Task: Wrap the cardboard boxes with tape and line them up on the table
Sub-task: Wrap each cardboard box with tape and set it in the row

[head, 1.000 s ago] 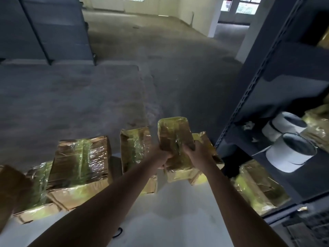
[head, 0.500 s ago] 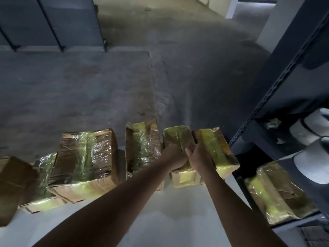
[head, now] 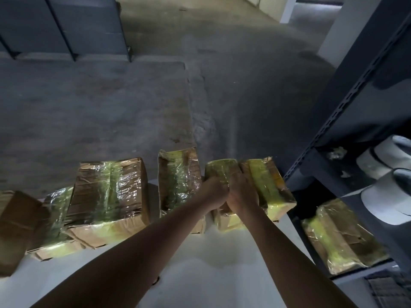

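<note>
Left hand [head: 213, 192] and right hand [head: 241, 194] are curled round the box [head: 219, 168], lowered into the centre-right row [head: 178, 178], so release is judged next.

The person shows 2 bare forearms, the left forearm [head: 138, 247] and the right forearm [head: 289, 245], both long and slim. The left hand [head: 214, 192] and the right hand [head: 241, 195] are bare too. Finger details are too blurred to tell.

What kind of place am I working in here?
Likely a warehouse or storeroom: bare concrete floor, slotted steel shelving holding large white rolls, and tape-wrapped cardboard boxes lined up on a white table.
</note>
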{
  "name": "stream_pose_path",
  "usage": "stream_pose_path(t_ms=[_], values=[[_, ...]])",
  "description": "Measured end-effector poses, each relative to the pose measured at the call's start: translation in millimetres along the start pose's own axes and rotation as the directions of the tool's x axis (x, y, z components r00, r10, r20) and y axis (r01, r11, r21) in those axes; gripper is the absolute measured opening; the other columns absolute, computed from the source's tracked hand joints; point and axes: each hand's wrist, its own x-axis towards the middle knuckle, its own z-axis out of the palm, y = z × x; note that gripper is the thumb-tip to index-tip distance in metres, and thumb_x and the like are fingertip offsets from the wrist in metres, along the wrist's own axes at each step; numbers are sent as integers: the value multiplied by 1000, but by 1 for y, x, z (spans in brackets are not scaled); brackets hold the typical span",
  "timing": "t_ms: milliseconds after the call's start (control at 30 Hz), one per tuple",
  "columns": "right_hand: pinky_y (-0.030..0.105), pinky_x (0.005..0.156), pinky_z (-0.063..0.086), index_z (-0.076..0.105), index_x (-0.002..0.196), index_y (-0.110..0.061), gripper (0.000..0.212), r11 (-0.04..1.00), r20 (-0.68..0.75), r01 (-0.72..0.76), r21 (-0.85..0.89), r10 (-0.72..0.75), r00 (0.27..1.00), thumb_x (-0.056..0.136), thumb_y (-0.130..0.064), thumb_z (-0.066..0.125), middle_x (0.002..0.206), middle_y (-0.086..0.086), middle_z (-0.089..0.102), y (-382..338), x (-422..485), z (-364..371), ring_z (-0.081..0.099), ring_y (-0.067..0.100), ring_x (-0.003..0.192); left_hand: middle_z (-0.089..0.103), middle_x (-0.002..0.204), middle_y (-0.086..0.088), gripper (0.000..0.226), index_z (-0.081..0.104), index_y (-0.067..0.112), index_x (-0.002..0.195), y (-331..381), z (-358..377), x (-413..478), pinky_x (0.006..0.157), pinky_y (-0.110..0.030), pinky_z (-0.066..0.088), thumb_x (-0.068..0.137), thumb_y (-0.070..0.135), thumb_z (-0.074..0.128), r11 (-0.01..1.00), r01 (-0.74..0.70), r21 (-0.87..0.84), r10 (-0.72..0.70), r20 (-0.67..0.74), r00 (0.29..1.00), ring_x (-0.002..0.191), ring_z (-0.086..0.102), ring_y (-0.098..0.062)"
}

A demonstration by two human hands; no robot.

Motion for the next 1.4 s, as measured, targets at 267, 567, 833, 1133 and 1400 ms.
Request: stream_pose_path(t_ms=[267, 567, 833, 1133, 1400], values=[[27, 60, 38, 58, 104, -9, 32, 959, 117, 32, 283, -67, 991, 102, -35, 40, 95, 9, 63, -52, 2, 5, 57, 21, 81, 55, 88, 2, 20, 64, 11, 101, -47, -55, -19, 62, -26, 44, 93, 9, 45, 998, 59, -33, -66, -304, 950, 83, 56, -17], [32, 81, 49, 48, 131, 0, 56, 935, 269, -119, 335, 27, 963, 96, -44, 52, 119, 16, 63, -83, 10, 27, 63, 28, 107, 63, 107, -11, 27, 58, 8, 117, -95, -88, -37, 78, -36, 53, 92, 12, 50, 960, 226, -163, -266, -300, 916, 95, 61, -26], [15, 56, 36, 56, 110, -6, 28, 868, 27, 37, 495, -58, 998, 93, -28, 60, 90, 2, 64, -103, -5, -9, 55, 7, 72, 66, 87, 2, 42, 65, 12, 113, -100, -93, -34, 61, -27, 52, 82, 40, 72, 863, 165, -478, -311, -245, 918, 76, 65, -15], [19, 52, 31, 52, 102, -12, 21, 870, -46, 115, 480, -105, 993, 95, -33, 55, 82, -3, 55, -91, -16, -57, 51, 3, 69, 63, 65, 1, 17, 72, 9, 93, -79, -109, -34, 52, -31, 53, 85, 23, 70, 950, 97, -297, -216, -399, 891, 59, 62, -16], [32, 95, 49, 21, 151, -11, 75, 890, -209, 400, 219, -358, 910, 91, -23, 65, 145, 16, 43, -109, -24, -81, 50, 29, 127, 67, 66, -5, 35, 66, 15, 76, -66, -131, -64, 41, -24, 49, 93, 44, 57, 980, 80, -184, -150, -408, 900, 48, 66, -15]])
